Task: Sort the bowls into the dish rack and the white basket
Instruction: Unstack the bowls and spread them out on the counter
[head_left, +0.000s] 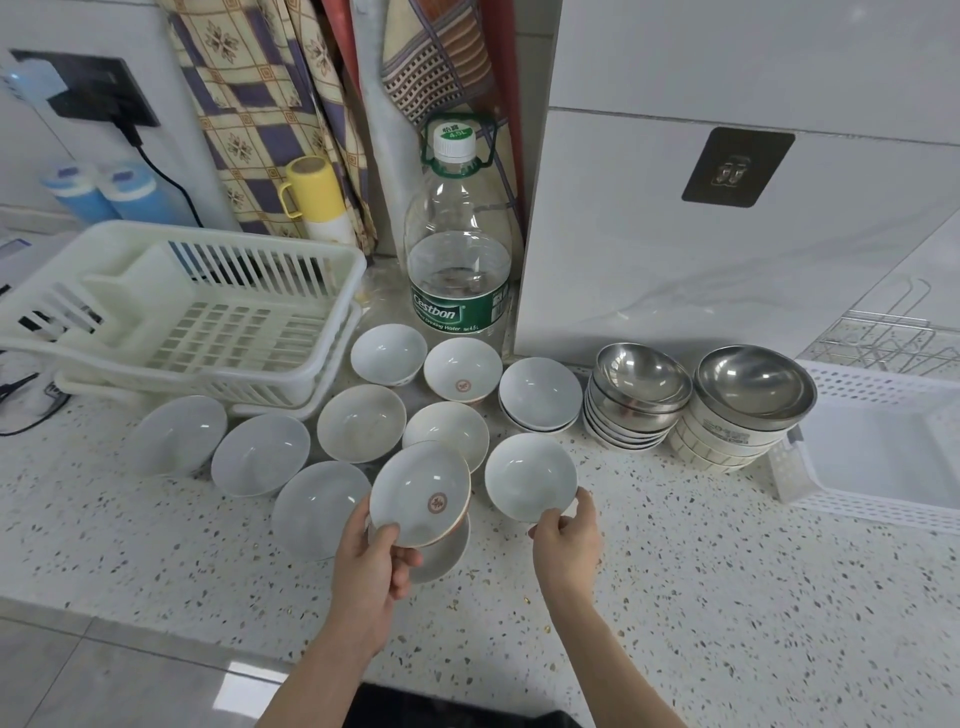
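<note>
Head cam, looking down at a speckled counter (675, 571) full of bowls. Left hand (371, 561) has a red-marked bowl (421, 493) pinched at its near rim, thumb inside the lip and fingers curled under, lifted and tilted over another bowl (447, 551) that sits on the counter below it. Right hand (566, 540) grips a plain white bowl (530, 475) the same way, thumb over the near edge, fingers wrapped beneath.

The rest of the loose white bowls sit in a cluster in the middle and to the left. Steel bowls (641, 379) are stacked on small dishes to the right, with one more steel bowl (753, 384) on a ceramic stack beside them.

The dish rack (208, 312) is far left and looks to hold no bowls. The white basket (883, 467) is at the right edge, also with nothing in it that I can see.

Handling-wise, I'd guess these are glazed ceramic: stiff, fairly light one at a time, slick, and they'll chip if knocked together. A rim pinch works for a single bowl, but with so many packed close I'd lift straight up before moving sideways. The steel ones should be tougher, though that stack looks like it could slide, so I'd support it from the bottom.
</note>
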